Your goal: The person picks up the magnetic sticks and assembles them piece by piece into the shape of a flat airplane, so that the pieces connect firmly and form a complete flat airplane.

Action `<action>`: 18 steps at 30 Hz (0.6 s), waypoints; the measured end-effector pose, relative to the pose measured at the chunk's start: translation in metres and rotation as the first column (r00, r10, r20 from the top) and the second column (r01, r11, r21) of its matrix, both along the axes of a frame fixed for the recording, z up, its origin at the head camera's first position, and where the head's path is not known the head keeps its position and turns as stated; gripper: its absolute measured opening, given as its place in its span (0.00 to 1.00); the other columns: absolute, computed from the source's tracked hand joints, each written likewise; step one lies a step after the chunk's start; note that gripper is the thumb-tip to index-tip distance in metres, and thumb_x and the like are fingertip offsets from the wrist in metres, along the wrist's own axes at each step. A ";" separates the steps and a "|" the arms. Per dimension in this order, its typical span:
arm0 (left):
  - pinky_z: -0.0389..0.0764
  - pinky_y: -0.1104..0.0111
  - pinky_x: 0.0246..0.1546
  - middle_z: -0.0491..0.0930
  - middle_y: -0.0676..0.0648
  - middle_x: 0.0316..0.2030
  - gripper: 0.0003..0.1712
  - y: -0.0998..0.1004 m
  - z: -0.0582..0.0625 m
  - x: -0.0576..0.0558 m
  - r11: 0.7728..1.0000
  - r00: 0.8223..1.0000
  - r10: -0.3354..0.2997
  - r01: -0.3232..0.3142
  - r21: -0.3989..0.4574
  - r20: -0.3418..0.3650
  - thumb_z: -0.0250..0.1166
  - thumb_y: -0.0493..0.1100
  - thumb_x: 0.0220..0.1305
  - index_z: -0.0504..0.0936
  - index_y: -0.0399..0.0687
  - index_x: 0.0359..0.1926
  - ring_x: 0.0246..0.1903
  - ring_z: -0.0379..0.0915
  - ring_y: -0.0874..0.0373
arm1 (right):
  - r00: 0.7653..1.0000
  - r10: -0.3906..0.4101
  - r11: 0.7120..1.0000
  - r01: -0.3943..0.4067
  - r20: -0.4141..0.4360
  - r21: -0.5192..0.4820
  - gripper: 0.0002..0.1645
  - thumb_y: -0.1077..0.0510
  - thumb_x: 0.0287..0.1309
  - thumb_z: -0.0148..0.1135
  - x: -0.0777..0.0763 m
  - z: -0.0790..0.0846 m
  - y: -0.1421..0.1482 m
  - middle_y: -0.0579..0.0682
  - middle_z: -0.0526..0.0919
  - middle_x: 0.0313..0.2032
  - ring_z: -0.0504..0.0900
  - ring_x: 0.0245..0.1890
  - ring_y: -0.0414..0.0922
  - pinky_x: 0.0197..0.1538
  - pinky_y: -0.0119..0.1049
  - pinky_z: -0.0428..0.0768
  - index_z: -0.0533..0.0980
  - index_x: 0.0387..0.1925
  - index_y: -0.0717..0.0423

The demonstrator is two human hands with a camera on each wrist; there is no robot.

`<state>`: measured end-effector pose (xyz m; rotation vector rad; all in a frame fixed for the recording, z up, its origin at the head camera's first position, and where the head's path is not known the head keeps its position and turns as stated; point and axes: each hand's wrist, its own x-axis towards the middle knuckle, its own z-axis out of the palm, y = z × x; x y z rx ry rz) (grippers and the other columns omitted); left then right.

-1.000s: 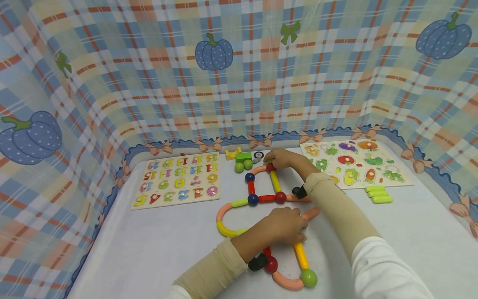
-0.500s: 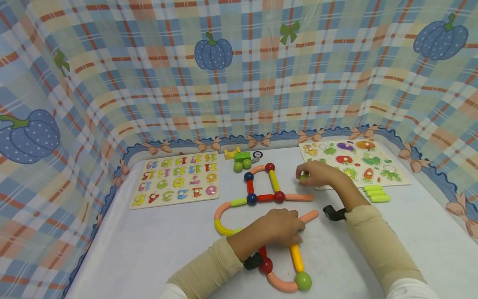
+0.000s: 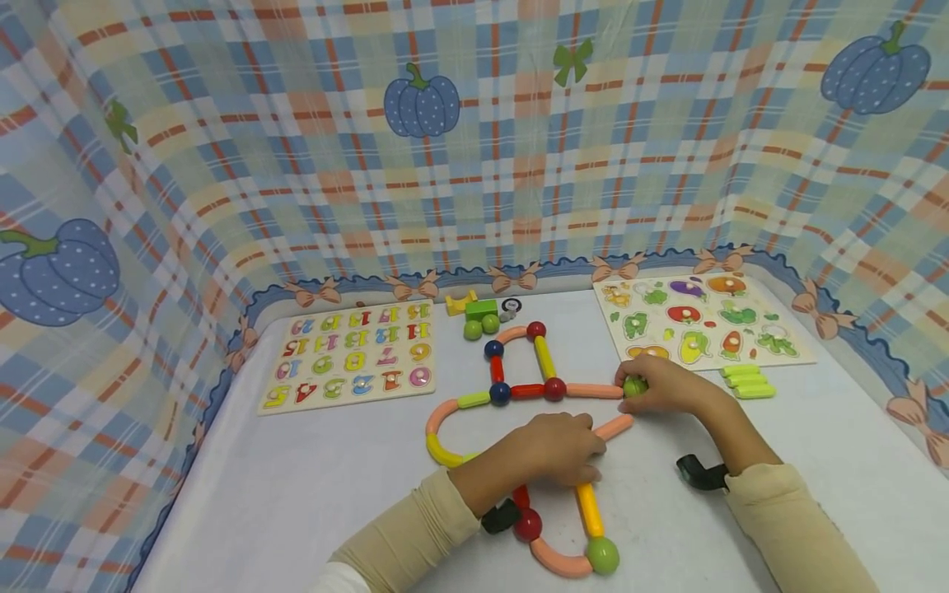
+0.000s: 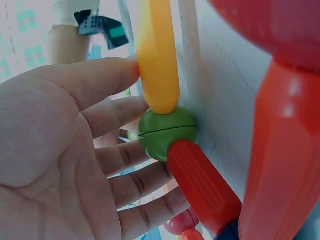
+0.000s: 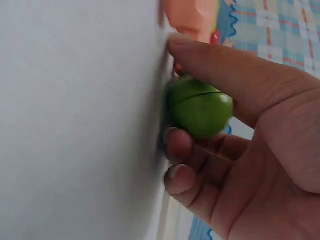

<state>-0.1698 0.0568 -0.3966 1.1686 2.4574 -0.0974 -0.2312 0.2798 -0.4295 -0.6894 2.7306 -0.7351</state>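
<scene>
My right hand (image 3: pixel 670 387) grips a green ball (image 5: pixel 202 110) between thumb and fingers, low over the white surface. In the head view this ball sits right at the free end of a straight peach stick (image 3: pixel 593 391). My left hand (image 3: pixel 559 449) curls round another green ball (image 4: pixel 167 132), its thumb against the yellow-orange stick (image 4: pixel 159 55). A red stick (image 4: pixel 205 185) also joins that ball. Another peach stick (image 3: pixel 615 427) sticks out past the left fingers. Red ball (image 3: pixel 554 389) and blue ball (image 3: pixel 500 394) connect further sticks in the joined figure.
A number puzzle board (image 3: pixel 348 358) lies at the left, a vegetable puzzle board (image 3: pixel 704 321) at the back right. Several lime sticks (image 3: pixel 747 381) lie beside the latter. Small green and yellow toys (image 3: pixel 480 311) stand near the back curtain (image 3: pixel 474 206).
My right hand has moved from the upper red ball rightward, then down toward me, carrying the green ball to the peach stick's end. The left hand stays nearly still.
</scene>
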 end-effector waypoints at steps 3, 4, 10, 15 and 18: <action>0.70 0.73 0.28 0.70 0.58 0.41 0.21 0.001 0.000 0.001 1.000 1.000 -0.003 0.003 -0.003 -0.010 0.62 0.59 0.54 0.77 0.67 0.51 0.32 0.64 0.63 | 0.999 -0.002 1.000 0.002 -0.049 -0.011 0.11 0.54 0.46 0.68 0.002 -0.005 -0.004 0.44 0.72 0.27 0.68 0.28 0.42 0.30 0.33 0.69 0.76 0.31 0.51; 0.70 0.73 0.28 0.70 0.58 0.41 0.21 0.001 0.000 0.001 1.000 1.000 -0.003 0.003 -0.003 -0.013 0.62 0.59 0.54 0.77 0.67 0.51 0.32 0.64 0.63 | 0.998 -0.005 1.000 0.004 -0.058 -0.017 0.10 0.54 0.48 0.67 0.003 -0.006 -0.005 0.44 0.72 0.27 0.68 0.28 0.42 0.30 0.33 0.69 0.75 0.31 0.52; 0.70 0.73 0.27 0.70 0.57 0.41 0.22 -0.001 -0.001 0.001 1.000 1.000 0.007 -0.006 0.015 -0.018 0.62 0.59 0.54 0.77 0.67 0.51 0.31 0.64 0.63 | 0.999 -0.039 0.993 0.043 0.031 -0.108 0.07 0.56 0.59 0.56 0.008 -0.005 -0.006 0.47 0.70 0.28 0.69 0.28 0.43 0.30 0.34 0.70 0.70 0.36 0.54; 0.69 0.74 0.28 0.69 0.57 0.42 0.22 -0.002 -0.003 -0.001 1.000 1.000 -0.004 0.005 0.023 -0.025 0.61 0.59 0.55 0.76 0.67 0.52 0.32 0.64 0.63 | 0.993 -0.034 0.987 0.051 0.109 -0.155 0.10 0.52 0.61 0.54 0.011 -0.004 -0.005 0.48 0.69 0.28 0.69 0.28 0.44 0.30 0.34 0.69 0.69 0.38 0.53; 0.69 0.74 0.28 0.69 0.57 0.43 0.22 -0.003 -0.003 -0.001 1.000 1.000 -0.006 0.007 0.028 -0.020 0.61 0.59 0.55 0.75 0.67 0.52 0.32 0.64 0.63 | 0.986 -0.003 0.984 0.032 0.169 -0.173 0.10 0.51 0.61 0.54 0.012 -0.003 -0.004 0.49 0.70 0.29 0.70 0.28 0.45 0.30 0.34 0.69 0.70 0.38 0.53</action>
